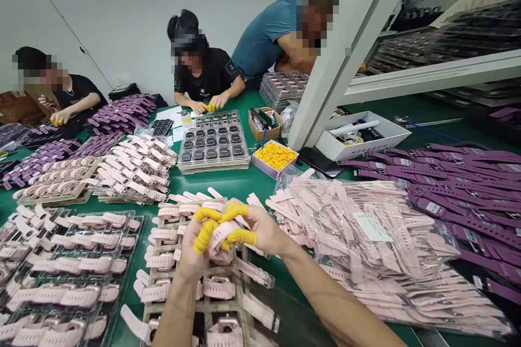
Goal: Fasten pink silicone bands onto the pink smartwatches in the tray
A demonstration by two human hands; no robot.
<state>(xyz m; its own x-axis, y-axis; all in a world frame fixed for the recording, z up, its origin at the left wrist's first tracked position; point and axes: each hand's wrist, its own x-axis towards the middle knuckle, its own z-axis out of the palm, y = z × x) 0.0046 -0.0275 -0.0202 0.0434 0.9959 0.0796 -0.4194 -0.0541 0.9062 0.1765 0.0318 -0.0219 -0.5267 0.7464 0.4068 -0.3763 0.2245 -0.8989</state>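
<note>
Forearms run up from the bottom edge, head view, to left hand (191, 246) and right hand (266, 227). Yellow-covered fingers of both are closed on one pink strap (220, 233), curled above the beige tray (222, 305); whether a watch body is inside, can't tell. Below, several compartments hold watches with pink straps on, some ends hanging over the side. Clear tray (134, 238), left: rows of watches, pink straps fitted. Right, on the green bench (240, 185): large bag of pink straps (325, 211), well filled, watch bodies not visible. Farther off, square dark watch bodies (210, 140) sit strapless in a stacked tray.
</note>
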